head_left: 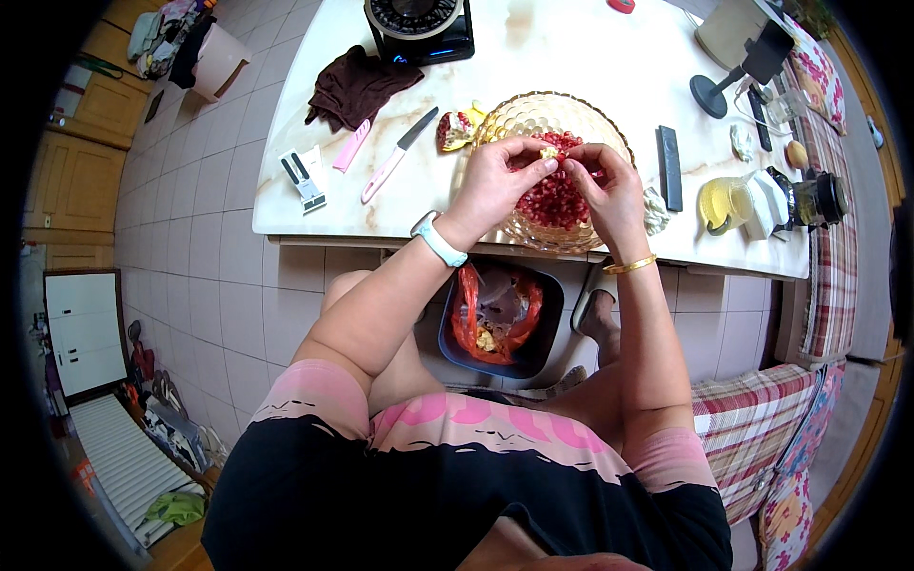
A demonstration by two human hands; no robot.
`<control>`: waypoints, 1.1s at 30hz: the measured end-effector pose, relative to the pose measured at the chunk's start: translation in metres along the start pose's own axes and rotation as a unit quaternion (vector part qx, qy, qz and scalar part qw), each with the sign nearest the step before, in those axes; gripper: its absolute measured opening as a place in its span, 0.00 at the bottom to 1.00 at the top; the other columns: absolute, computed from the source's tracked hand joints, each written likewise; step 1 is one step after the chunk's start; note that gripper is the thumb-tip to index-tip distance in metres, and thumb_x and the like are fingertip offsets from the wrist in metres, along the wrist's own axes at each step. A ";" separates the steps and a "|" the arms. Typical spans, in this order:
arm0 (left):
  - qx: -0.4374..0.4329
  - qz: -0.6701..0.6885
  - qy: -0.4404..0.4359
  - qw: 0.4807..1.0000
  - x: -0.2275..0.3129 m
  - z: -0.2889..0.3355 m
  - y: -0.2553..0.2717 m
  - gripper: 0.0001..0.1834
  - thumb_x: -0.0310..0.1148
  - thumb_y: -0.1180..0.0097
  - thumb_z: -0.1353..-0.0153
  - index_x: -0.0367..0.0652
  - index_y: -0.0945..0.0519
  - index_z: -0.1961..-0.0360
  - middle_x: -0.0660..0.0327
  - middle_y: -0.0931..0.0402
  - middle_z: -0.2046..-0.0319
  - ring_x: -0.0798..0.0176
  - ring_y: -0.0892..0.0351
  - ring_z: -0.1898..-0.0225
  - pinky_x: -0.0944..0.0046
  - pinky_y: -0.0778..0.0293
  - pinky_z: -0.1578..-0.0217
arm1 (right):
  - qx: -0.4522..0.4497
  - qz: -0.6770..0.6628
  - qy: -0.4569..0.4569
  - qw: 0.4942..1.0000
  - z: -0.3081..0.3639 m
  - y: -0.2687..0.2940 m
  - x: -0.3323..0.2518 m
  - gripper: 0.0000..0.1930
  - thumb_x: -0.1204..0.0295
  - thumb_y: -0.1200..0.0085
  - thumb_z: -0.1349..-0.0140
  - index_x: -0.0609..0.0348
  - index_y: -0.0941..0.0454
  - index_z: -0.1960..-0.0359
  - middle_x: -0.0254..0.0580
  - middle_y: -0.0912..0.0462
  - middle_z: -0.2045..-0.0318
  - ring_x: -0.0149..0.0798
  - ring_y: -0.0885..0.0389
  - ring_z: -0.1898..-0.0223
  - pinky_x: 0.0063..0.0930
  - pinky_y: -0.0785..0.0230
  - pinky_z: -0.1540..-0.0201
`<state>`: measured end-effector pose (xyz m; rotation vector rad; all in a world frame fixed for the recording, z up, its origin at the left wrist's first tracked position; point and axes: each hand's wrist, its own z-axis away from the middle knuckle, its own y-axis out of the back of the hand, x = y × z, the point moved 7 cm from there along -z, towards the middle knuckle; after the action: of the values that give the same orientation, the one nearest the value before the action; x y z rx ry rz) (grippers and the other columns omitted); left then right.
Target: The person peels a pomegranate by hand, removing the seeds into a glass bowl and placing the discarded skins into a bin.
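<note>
Both my hands meet over a ribbed amber glass bowl (614,112) holding many loose red pomegranate seeds (555,202). My left hand (503,181) pinches a small pale piece of pomegranate (549,152) between thumb and fingers. On the other side my right hand (609,190) has its fingers closed at the same piece, partly hiding it. Just left of the bowl lies a larger chunk of pomegranate (455,131) with red seeds and yellowish rind. A knife with a pink handle (386,176) rests on the table further left, beside a pink sheath (352,147).
Below the table edge stands a dark bin (546,350) lined with a red bag. A brown cloth (360,88) and a black appliance (447,43) are at the back left. To the right are a dark bar (670,169), a glass jug (721,203) and a phone stand (709,95).
</note>
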<state>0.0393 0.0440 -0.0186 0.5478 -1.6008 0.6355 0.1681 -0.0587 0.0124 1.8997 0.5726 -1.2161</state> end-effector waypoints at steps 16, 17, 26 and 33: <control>0.012 0.065 0.012 0.998 0.006 0.001 0.000 0.11 0.24 0.36 0.37 0.31 0.20 0.55 0.59 0.17 0.63 0.71 0.17 0.61 0.74 0.20 0.59 | -0.018 -0.021 0.000 1.000 0.001 -0.005 0.001 0.12 0.71 0.34 0.39 0.63 0.16 0.56 0.40 0.13 0.65 0.29 0.16 0.66 0.23 0.23 0.61; 0.013 0.066 0.011 0.998 0.006 0.001 0.000 0.11 0.24 0.37 0.37 0.32 0.20 0.55 0.58 0.17 0.63 0.71 0.17 0.61 0.74 0.20 0.59 | -0.012 -0.015 0.008 1.000 0.002 -0.005 0.001 0.13 0.72 0.33 0.40 0.63 0.16 0.56 0.40 0.14 0.65 0.30 0.16 0.66 0.23 0.23 0.61; 0.016 0.044 0.019 0.999 0.007 0.004 0.000 0.11 0.22 0.38 0.36 0.33 0.21 0.53 0.59 0.18 0.59 0.71 0.18 0.58 0.73 0.21 0.54 | 0.034 0.107 0.127 0.985 0.005 0.000 -0.029 0.12 0.76 0.32 0.45 0.59 0.16 0.58 0.40 0.18 0.64 0.35 0.17 0.65 0.25 0.23 0.63; 0.020 0.042 0.019 0.999 0.001 0.003 0.001 0.11 0.23 0.36 0.37 0.34 0.20 0.54 0.59 0.17 0.59 0.72 0.18 0.59 0.74 0.21 0.56 | 0.009 0.110 0.152 0.982 0.005 -0.002 -0.031 0.11 0.77 0.33 0.45 0.59 0.16 0.59 0.40 0.19 0.62 0.37 0.17 0.63 0.27 0.23 0.63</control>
<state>0.0368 0.0425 -0.0183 0.4972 -1.5849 0.7366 0.1503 -0.0605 0.0386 2.1179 0.4939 -0.7997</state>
